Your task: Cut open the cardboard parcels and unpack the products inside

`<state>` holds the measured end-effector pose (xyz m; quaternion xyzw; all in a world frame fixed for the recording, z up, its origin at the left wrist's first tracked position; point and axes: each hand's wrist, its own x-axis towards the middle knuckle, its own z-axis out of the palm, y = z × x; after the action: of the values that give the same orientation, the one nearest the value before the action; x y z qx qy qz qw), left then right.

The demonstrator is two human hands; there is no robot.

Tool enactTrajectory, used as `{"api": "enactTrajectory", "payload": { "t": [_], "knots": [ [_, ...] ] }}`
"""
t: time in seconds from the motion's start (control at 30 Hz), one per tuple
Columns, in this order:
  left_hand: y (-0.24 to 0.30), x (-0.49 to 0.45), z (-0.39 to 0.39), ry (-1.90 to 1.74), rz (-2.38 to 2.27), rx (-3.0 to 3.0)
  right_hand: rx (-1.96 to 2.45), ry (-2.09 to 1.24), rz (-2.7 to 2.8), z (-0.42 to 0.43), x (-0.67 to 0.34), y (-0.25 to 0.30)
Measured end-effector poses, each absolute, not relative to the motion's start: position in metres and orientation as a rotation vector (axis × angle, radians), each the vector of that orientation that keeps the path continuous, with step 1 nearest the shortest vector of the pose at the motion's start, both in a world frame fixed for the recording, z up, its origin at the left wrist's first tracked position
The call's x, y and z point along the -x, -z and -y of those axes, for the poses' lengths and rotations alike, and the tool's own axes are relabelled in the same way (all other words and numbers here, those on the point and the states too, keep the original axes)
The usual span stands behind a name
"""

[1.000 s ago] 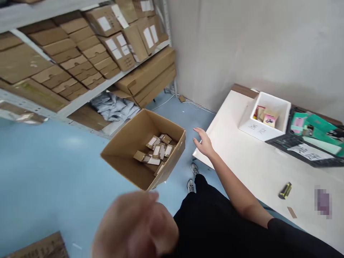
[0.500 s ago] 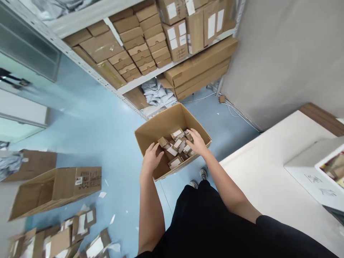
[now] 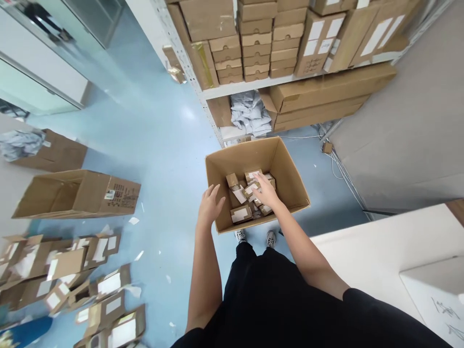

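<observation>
Across the far side runs the shelf rack (image 3: 232, 89), and to my near right is the white table (image 3: 362, 251). Between me and the rack sits the big open carton (image 3: 242, 157). My left hand (image 3: 210, 205), spread and empty, is at its left wall; my right hand (image 3: 266, 192), loosely open, grips nothing above the small labelled boxes (image 3: 241, 214) jumbled inside; whether it touches them, I can't tell.
</observation>
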<state>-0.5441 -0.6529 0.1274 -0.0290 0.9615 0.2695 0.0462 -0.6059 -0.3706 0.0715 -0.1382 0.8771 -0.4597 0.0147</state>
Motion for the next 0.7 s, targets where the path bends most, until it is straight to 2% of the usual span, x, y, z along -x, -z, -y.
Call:
{"api": "enactTrajectory", "payload": {
  "t": [0.37, 0.7],
  "knots": [
    [-0.014, 0.603, 0.735, -1.014, -2.710, 0.027, 0.332, 1.103, -2.744, 0.457, 0.634, 0.004],
    [0.085, 0.633, 0.727, -0.971, -2.520, 0.116, 0.115, 0.710, -2.603, 0.487, 0.671, 0.090]
  ]
}}
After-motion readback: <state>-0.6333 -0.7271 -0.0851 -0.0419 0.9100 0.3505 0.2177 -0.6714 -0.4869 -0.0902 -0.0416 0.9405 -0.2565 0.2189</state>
